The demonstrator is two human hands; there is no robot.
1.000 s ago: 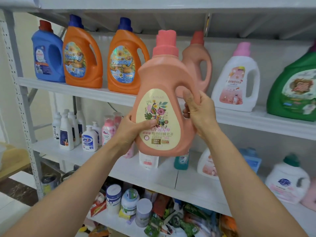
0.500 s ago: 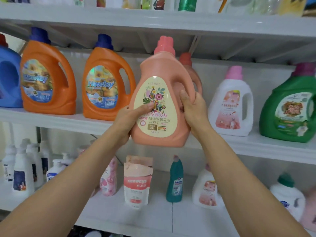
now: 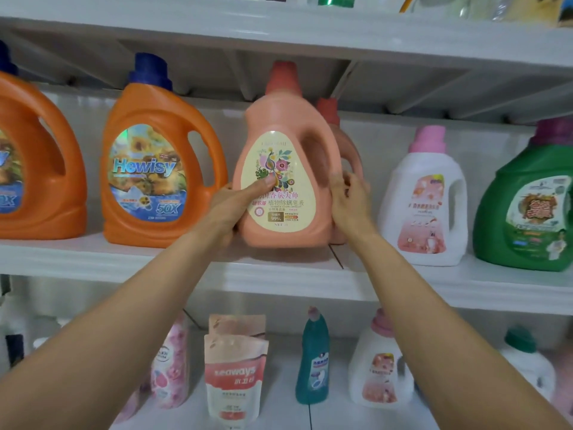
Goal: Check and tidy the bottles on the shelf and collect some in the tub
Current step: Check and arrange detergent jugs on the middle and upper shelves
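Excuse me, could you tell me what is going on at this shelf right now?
A person holds a peach detergent bottle with both hands at the middle shelf. The left hand grips its left side, thumb on the label, and the right hand grips its right side. It is upright between an orange bottle and a white bottle, in front of a second peach bottle. No tub is in view.

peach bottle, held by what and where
The left hand and right hand hold the peach bottle by its lower sides, left thumb on the label, right hand below the handle.
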